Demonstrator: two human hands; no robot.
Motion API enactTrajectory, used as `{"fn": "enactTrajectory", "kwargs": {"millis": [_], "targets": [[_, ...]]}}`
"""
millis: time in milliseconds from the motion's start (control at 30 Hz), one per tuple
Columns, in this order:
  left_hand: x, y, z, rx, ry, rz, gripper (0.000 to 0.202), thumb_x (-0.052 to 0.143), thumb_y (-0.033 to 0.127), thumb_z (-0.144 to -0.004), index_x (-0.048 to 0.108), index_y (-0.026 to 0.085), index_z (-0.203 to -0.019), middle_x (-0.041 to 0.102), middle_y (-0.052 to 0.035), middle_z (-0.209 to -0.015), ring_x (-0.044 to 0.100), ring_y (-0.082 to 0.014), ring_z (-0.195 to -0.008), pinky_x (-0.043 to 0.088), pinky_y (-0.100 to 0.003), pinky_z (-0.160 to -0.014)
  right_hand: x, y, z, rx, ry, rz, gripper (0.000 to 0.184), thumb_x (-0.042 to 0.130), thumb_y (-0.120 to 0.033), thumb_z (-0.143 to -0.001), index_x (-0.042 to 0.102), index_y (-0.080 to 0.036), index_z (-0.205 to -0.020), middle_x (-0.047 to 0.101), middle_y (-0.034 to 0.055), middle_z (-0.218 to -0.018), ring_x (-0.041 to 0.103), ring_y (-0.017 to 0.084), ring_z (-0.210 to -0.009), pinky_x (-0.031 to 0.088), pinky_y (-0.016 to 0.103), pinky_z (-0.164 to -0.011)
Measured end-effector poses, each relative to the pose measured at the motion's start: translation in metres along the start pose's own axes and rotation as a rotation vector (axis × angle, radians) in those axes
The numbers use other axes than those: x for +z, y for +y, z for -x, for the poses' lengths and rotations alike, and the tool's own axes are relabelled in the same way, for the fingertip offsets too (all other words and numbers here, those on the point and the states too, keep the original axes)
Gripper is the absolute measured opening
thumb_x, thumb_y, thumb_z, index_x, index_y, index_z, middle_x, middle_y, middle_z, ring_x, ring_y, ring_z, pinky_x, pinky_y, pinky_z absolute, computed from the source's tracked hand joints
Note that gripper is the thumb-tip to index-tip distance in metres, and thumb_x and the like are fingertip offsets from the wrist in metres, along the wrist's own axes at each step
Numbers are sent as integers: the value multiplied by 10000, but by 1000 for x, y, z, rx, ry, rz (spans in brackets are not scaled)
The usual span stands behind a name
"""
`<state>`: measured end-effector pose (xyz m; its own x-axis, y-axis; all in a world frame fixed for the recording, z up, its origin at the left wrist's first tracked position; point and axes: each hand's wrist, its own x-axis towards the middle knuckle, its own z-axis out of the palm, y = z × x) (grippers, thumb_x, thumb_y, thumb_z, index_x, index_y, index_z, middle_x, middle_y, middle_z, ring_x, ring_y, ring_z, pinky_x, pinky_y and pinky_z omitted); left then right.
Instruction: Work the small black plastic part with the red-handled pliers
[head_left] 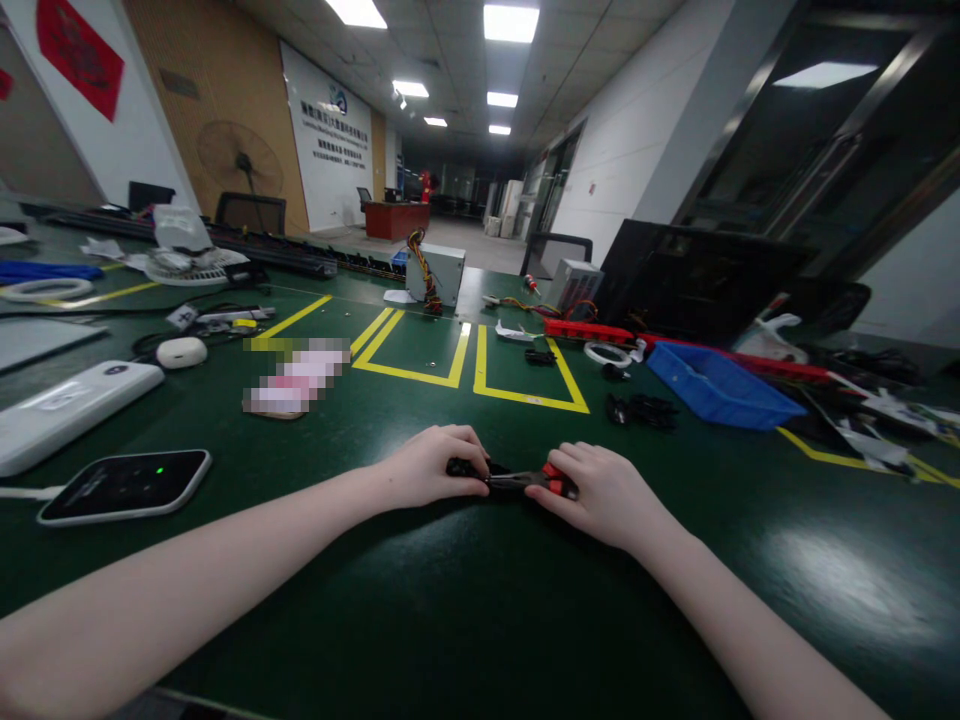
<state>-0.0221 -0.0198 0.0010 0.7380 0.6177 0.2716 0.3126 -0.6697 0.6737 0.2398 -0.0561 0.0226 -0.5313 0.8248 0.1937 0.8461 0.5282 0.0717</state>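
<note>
My right hand (604,492) is closed around the red handles of a pair of pliers (534,480). The metal jaws of the pliers point left, towards my left hand (439,465). Between the thumb and fingers of my left hand is a small black piece (461,467), mostly hidden by the fingers, so its exact kind does not show. The jaw tips reach this black piece; whether they grip it cannot be made out. Both hands are low over the green table (450,600), close to each other.
Left of my hands lie a phone (292,385), a white earbud case (181,352), a white power bank (75,410) and a black charging pad (127,485). To the right are black cables (641,410) and a blue tray (720,385). Yellow tape (409,375) marks the table.
</note>
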Motion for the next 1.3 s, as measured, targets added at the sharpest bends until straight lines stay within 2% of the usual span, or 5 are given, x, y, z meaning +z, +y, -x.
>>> {"fn": "enactTrajectory", "kwargs": {"millis": [467,767,933,1133,1300], "targets": [[-2,2,0,-21,-19,-5,122,702,288,-867,723,190,-936,638,-52,-1094,627,-207,-1003,492,-365,-901,0,5,3,-22,69,26,417,494,-589,-894,594,-197,-796,634,56,-788,558,177,-683,372,306,-612],[-3,3,1,-9,-23,-34,106,698,282,-870,718,189,-918,632,-50,-1100,625,-209,-1002,488,-363,-892,0,3,4,-9,195,6,382,536,-556,-882,621,-184,-871,663,101,-888,573,236,-866,428,340,-700],[-2,0,0,8,-13,-45,107,708,283,-864,711,179,-890,639,-49,-1085,625,-208,-992,484,-351,-873,3,1,2,-28,162,-1,398,504,-556,-903,616,-179,-842,640,93,-845,554,214,-790,421,333,-670],[-1,-1,0,12,-10,-33,113,701,277,-869,708,169,-901,629,-52,-1090,617,-198,-981,485,-345,-872,8,2,2,-61,233,-52,402,411,-500,-960,611,-157,-898,616,119,-953,565,190,-775,446,315,-668],[-1,-1,0,4,-12,-17,111,701,279,-866,707,175,-906,626,-55,-1102,619,-204,-994,488,-355,-883,7,2,3,-47,230,-64,312,379,-367,-982,598,-172,-876,617,91,-867,567,176,-729,443,302,-641]]}}
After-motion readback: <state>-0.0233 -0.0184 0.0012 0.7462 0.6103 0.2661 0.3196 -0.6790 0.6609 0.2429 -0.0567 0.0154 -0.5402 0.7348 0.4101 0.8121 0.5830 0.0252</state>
